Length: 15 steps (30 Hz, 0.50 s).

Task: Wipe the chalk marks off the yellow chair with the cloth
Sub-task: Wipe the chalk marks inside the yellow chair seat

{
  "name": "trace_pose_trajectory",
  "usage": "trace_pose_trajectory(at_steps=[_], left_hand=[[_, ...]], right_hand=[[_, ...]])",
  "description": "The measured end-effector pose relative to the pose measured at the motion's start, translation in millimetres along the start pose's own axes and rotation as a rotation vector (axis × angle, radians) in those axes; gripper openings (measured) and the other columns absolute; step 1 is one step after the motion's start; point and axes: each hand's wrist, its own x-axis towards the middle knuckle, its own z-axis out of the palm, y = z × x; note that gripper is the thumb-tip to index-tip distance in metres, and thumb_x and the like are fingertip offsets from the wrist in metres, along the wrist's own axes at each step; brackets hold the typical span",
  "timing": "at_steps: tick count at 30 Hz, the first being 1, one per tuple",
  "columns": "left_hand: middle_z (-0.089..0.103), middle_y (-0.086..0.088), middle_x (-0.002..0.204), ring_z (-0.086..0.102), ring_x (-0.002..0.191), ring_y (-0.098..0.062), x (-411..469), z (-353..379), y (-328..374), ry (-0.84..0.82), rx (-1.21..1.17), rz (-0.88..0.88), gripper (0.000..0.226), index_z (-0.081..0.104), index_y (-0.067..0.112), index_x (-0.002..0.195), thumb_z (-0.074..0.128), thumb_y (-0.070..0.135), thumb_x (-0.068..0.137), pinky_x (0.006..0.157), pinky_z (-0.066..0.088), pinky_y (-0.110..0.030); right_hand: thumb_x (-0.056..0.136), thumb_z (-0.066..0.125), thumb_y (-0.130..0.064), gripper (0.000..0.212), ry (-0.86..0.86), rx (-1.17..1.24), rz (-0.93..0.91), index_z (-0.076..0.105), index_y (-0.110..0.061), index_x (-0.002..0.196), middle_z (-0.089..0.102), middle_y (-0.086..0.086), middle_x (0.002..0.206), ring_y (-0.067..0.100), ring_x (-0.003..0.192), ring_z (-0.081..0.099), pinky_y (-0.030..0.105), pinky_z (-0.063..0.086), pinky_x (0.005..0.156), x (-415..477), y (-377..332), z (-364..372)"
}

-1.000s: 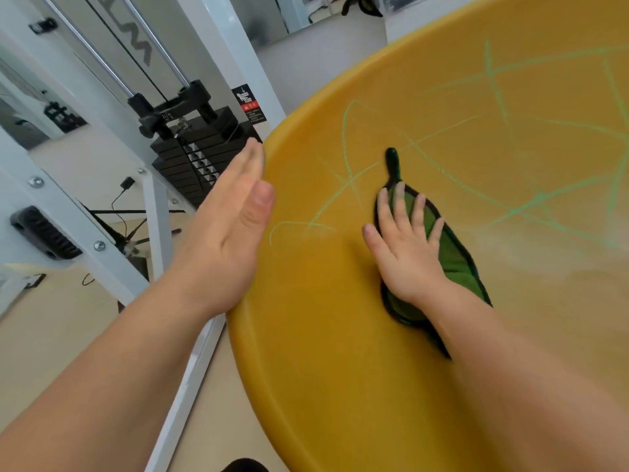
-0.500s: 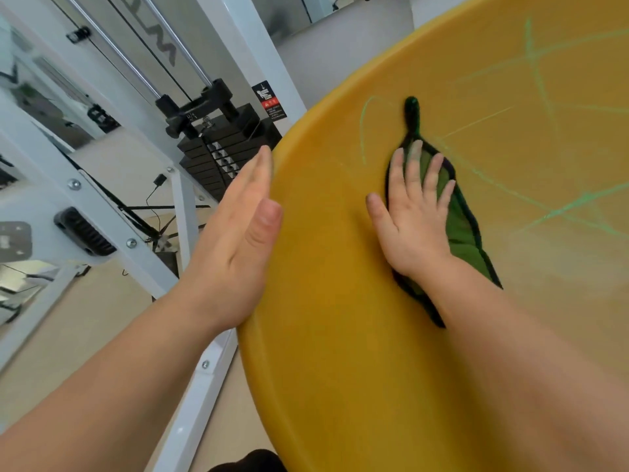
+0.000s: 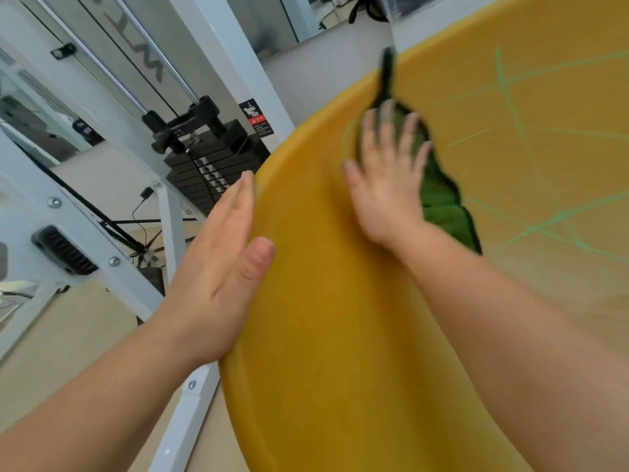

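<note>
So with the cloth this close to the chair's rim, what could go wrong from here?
1. The green cloth lies under a flat right hand, pressed, not gripped; its black loop already reaches the yellow chair rim, so another push may slide it off.
2. The left hand only rests against the edge, so the chair may shift.
3. Green chalk marks remain to the right and could be missed.

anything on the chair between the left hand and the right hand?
Nothing: in the head view the stretch of yellow chair between the left hand and right hand is bare, no chalk visible there.
</note>
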Motion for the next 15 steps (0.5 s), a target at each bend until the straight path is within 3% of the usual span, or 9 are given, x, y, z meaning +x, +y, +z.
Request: trace_pose_trajectory(at_steps=[3,6,8,10,13,15], left_hand=[[0.005,0.008,0.166,0.002,0.150,0.001,0,0,-1,0.004,-0.006,0.016,0.096,0.006,0.016,0.158,0.003,0.080,0.087,0.116,0.003,-0.011],[0.007,0.008,0.166,0.003,0.149,0.001,1,0,1,0.008,0.002,0.025,0.097,0.006,0.016,0.158,0.002,0.081,0.086,0.115,0.003,-0.009],[0.006,0.009,0.166,0.002,0.149,0.003,0,0,2,0.006,0.005,0.015,0.099,0.006,0.017,0.158,0.000,0.083,0.084,0.114,0.001,-0.007],[0.006,0.010,0.165,0.002,0.149,0.004,0,1,2,0.010,-0.023,0.019,0.099,0.006,0.018,0.158,-0.002,0.083,0.084,0.114,0.001,-0.007],[0.007,0.010,0.166,0.003,0.150,-0.001,0,2,-3,0.006,-0.102,0.024,0.100,0.007,0.016,0.158,-0.005,0.082,0.083,0.119,0.003,-0.016],[0.007,0.009,0.166,0.004,0.151,-0.003,0,2,-6,0.009,-0.125,0.020,0.102,0.007,0.016,0.158,-0.006,0.082,0.082,0.121,0.004,-0.020]], right_hand=[[0.098,0.019,-0.064,0.079,-0.171,0.127,-0.383,-0.001,-0.024,0.162,-0.009,0.002,0.171,0.033,0.156,-0.016,0.058,-0.005,0.124,-63,-38,15],[0.097,0.018,-0.069,0.075,-0.238,0.023,-0.616,-0.004,-0.033,0.159,-0.008,-0.007,0.169,0.028,0.157,-0.011,0.051,-0.004,0.126,-69,-1,7],[0.097,0.016,-0.070,0.075,-0.129,-0.184,-0.504,-0.001,-0.032,0.159,-0.006,-0.006,0.166,0.033,0.157,-0.001,0.058,0.002,0.125,-34,39,-3],[0.098,0.008,-0.070,0.074,-0.059,-0.282,-0.249,-0.003,-0.033,0.161,-0.013,-0.004,0.168,0.034,0.157,-0.007,0.059,-0.005,0.124,0,68,-22],[0.096,0.000,-0.069,0.078,-0.051,-0.109,-0.014,-0.008,-0.029,0.162,-0.018,0.001,0.170,0.035,0.154,-0.021,0.062,-0.015,0.120,13,40,-19],[0.090,0.001,-0.071,0.084,-0.155,0.035,-0.081,-0.009,-0.026,0.161,-0.019,0.004,0.169,0.036,0.153,-0.023,0.068,-0.011,0.118,-10,-5,-1]])
